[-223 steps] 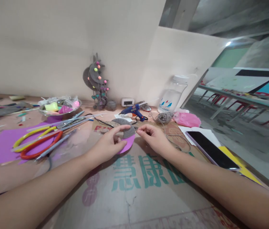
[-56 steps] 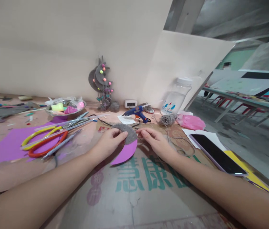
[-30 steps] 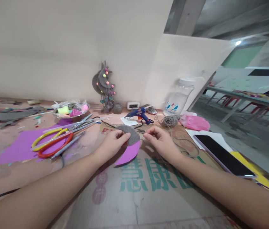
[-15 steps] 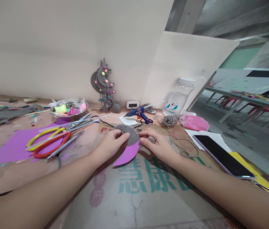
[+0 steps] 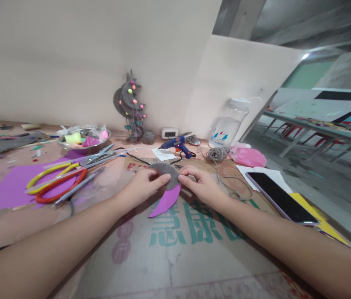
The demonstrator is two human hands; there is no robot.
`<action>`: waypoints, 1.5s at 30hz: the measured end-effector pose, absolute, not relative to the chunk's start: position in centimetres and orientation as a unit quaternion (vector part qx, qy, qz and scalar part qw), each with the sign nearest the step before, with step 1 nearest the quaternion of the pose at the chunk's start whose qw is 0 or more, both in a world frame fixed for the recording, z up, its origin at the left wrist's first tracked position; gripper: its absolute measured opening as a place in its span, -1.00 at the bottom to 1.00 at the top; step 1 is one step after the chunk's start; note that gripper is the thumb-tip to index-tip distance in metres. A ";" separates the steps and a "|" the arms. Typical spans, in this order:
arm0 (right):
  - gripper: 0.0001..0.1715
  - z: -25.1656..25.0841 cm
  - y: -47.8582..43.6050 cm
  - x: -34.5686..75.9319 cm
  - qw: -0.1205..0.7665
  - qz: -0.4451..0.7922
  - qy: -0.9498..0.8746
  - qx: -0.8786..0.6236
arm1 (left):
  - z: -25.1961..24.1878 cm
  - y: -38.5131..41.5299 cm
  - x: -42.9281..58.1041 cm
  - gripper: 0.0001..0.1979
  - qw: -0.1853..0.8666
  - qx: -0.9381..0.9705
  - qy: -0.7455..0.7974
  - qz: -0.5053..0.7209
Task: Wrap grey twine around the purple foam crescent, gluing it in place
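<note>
A purple crescent cutout (image 5: 166, 199), its upper part wound in grey twine (image 5: 164, 171), rests on a flattened cardboard sheet (image 5: 191, 257). My left hand (image 5: 142, 187) pinches the wound part from the left with thumb and fingers closed. From the right, my right hand (image 5: 198, 182) meets it, fingers pinched at the crescent's edge where a strand of twine leads off. That strand loops (image 5: 236, 189) back to a small twine ball (image 5: 214, 153) behind my right hand.
Yellow and red scissors (image 5: 57, 182) lie on purple paper (image 5: 4, 193) at left, with a metal bowl of coloured bits (image 5: 80, 139) behind. A blue glue gun (image 5: 177, 145), a plastic jar (image 5: 228, 126), a pink bag (image 5: 247, 157) and a phone (image 5: 276, 197) sit nearby. A finished moon ornament (image 5: 128, 106) leans on the wall.
The crescent has turned under my left hand, so less purple shows below the wound part. My right hand has closed in against the crescent's right edge.
</note>
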State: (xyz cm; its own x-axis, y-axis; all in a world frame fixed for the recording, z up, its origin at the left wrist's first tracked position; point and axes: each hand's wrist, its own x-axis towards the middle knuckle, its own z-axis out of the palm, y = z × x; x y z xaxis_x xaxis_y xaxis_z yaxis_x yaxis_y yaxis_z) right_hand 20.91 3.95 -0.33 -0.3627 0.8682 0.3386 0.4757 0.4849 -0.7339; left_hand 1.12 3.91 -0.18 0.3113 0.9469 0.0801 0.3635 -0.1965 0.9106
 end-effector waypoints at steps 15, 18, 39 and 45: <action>-0.79 -0.1 3.6 20.7 0.362 0.271 -0.780 -0.431 | -0.3 3.8 1.3 -0.65 0.422 0.677 0.499 0.337; -0.73 0.8 4.1 21.1 0.359 0.283 -0.771 -0.443 | -0.3 3.6 1.3 -0.65 0.451 0.665 0.497 0.327; -0.69 -1.9 9.3 25.5 0.222 0.022 -0.859 -0.461 | -0.4 3.9 1.1 -0.64 0.423 0.645 0.531 0.350; -0.77 -1.5 8.5 25.3 0.303 0.038 -0.806 -0.508 | 0.2 3.6 1.1 -0.67 0.397 0.652 0.535 0.361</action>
